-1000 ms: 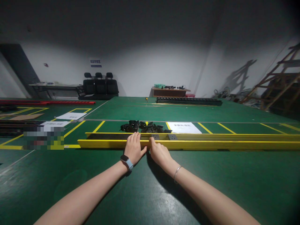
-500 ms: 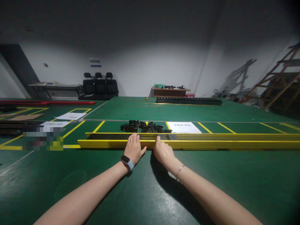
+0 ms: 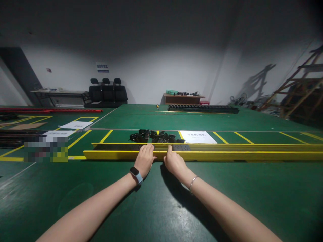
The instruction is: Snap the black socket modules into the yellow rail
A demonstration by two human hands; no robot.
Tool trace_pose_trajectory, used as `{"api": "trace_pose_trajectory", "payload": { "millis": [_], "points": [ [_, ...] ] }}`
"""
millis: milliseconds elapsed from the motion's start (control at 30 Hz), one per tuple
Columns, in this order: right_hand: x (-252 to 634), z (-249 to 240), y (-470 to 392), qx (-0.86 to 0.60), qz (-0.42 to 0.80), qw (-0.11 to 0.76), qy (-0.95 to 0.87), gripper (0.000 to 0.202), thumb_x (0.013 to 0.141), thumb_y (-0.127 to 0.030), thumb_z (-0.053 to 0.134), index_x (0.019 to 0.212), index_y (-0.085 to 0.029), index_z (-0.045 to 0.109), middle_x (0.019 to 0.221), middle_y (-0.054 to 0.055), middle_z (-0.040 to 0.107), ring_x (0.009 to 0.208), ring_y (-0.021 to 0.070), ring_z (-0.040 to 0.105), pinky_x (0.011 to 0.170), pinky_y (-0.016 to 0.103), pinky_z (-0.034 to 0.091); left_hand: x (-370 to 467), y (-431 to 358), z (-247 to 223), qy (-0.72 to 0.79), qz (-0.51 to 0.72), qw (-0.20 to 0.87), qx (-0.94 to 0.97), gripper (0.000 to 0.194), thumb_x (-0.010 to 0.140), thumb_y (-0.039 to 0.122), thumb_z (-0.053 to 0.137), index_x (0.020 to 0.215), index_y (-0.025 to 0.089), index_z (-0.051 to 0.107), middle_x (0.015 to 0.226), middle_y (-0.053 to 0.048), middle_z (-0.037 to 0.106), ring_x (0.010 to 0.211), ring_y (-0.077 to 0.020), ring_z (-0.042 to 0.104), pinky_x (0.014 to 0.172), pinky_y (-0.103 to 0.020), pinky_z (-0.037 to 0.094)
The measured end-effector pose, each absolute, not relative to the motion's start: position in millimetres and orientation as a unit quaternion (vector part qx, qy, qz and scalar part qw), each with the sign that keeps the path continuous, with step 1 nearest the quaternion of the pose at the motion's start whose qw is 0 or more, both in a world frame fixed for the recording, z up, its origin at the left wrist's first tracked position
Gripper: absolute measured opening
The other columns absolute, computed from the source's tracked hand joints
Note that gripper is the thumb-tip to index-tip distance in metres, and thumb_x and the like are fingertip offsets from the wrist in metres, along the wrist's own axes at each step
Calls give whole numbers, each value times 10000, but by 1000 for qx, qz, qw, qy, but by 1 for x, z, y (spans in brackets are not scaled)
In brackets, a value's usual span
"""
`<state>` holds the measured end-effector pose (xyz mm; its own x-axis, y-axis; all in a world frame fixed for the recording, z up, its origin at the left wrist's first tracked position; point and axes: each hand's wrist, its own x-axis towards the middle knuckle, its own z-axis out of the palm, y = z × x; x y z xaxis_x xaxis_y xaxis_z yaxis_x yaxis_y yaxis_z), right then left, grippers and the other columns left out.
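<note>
A long yellow channel rail point(image 3: 227, 155) lies across the green table point(image 3: 113, 215). Inside its left part sit dark socket modules point(image 3: 182, 147), some side by side. My left hand point(image 3: 145, 159), with a watch at the wrist, is wrapped over the rail's near wall, fingertips inside the channel. Just right of it, my right hand point(image 3: 174, 162) grips the same wall, its index finger reaching into the channel beside the modules and the other fingers curled. Behind the rail lies a pile of black plastic parts point(image 3: 164, 137).
A white printed sheet point(image 3: 198, 137) lies behind the rail. Farther back are a black slotted rail point(image 3: 202, 108) and a yellow-topped tool point(image 3: 157, 107). To the left are more sheets point(image 3: 77, 125) and dark rails point(image 3: 20, 136). A wooden rack point(image 3: 297, 80) stands at the right.
My left hand's thumb has drawn in against the rail and its fingers moved slightly right. My right hand has shifted slightly left. The gap beside the right-hand modules shows more dark surface.
</note>
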<state>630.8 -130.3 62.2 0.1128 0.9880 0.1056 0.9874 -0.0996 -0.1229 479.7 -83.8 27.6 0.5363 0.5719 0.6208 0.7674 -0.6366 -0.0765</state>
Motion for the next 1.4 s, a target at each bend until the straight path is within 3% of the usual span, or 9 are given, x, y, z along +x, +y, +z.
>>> {"api": "trace_pose_trajectory", "payload": {
  "millis": [100,200,300,367,567,733,1067,1400],
  "points": [
    [630,56,-127,-707,33,107,-699,592,891,-221,397,1398,-52,144,991,204,647,919,261,650,761,333,463,478,-83,28,-345,-289,148,-881,436,862,215,473,1281,100,435,1304,-151,518,1240,-244,443,1063,-434,326],
    [632,50,-125,-681,61,141,-716,613,887,-217,398,1415,-82,117,970,172,661,888,247,654,745,310,451,478,-83,28,-380,-326,141,-854,516,858,336,497,1299,86,401,1308,-170,496,1239,-258,428,1060,-443,321],
    [634,46,-125,-677,71,165,-713,613,882,-216,386,1419,-93,115,913,148,673,831,249,658,701,302,444,478,-84,28,-462,-356,157,-797,616,794,495,553,1193,32,471,1175,-208,547,1153,-318,465,1034,-504,312],
    [634,45,-125,-677,73,174,-712,610,879,-210,378,1419,-92,119,894,141,675,812,248,657,685,297,438,478,-84,27,-484,-353,161,-784,560,792,512,547,1101,46,525,1080,-192,579,1085,-320,495,1015,-526,310],
    [632,45,-125,-668,74,196,-714,597,882,-219,377,1415,-104,134,888,133,678,797,236,656,673,278,426,478,-85,31,-415,-332,129,-837,323,859,323,502,1114,130,546,1075,-129,616,1095,-273,495,1027,-508,287],
    [629,49,-127,-644,82,195,-735,599,883,-212,390,1416,-125,131,920,127,677,822,219,655,691,260,418,481,-91,35,-355,-305,107,-877,388,873,199,427,1258,175,471,1214,-85,580,1173,-238,445,1060,-460,270],
    [632,53,-129,-623,84,162,-760,482,906,-209,388,1376,-259,294,912,70,683,827,185,659,676,228,408,480,-83,24,-482,-350,152,-789,658,764,450,580,1260,49,420,1290,-215,466,1235,-341,378,1051,-520,268],
    [626,56,-131,-640,40,111,-760,473,894,-189,371,1356,-214,273,906,99,682,836,216,661,685,274,429,478,-86,24,-511,-253,212,-794,673,816,464,509,1274,-22,435,1315,-289,450,1254,-365,393,1034,-502,306]
  ]
}}
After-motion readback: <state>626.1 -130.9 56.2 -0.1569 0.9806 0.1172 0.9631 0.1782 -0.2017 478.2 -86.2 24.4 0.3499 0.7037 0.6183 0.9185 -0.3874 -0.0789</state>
